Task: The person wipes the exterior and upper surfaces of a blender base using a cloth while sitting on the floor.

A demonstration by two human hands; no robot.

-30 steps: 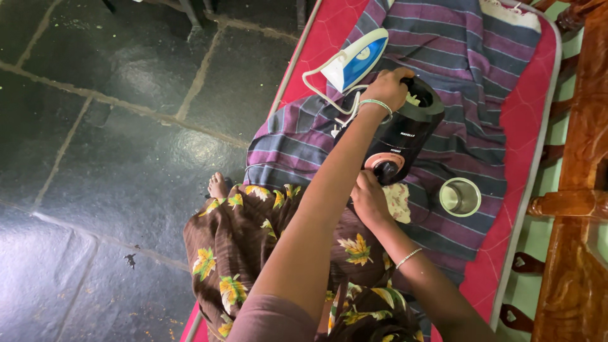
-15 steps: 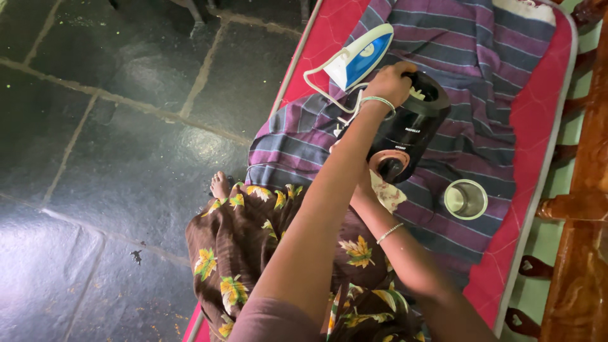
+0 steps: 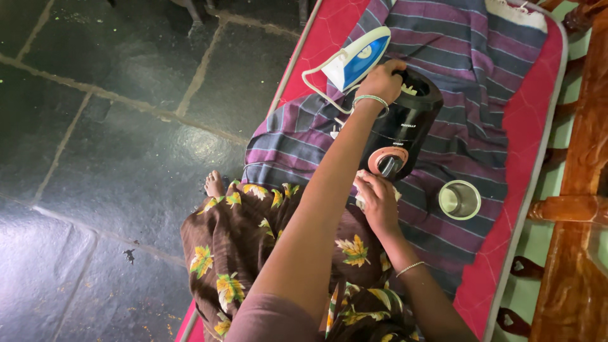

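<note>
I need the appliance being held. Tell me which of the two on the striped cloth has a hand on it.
The black mixer base with the round knob: the left hand grips its top rim. The blue and white iron beside it lies untouched.

The person is wearing a brown skirt (image 3: pixel 253 240) printed with yellow, green and orange leaves, and a mauve sleeve (image 3: pixel 269 320) is showing at six o'clock. A pale green bangle (image 3: pixel 370 99) is circling the left wrist, a thin silver beaded bracelet (image 3: pixel 408 268) the right, and one bare foot (image 3: pixel 214 185) is showing at nine o'clock of the skirt.
</note>
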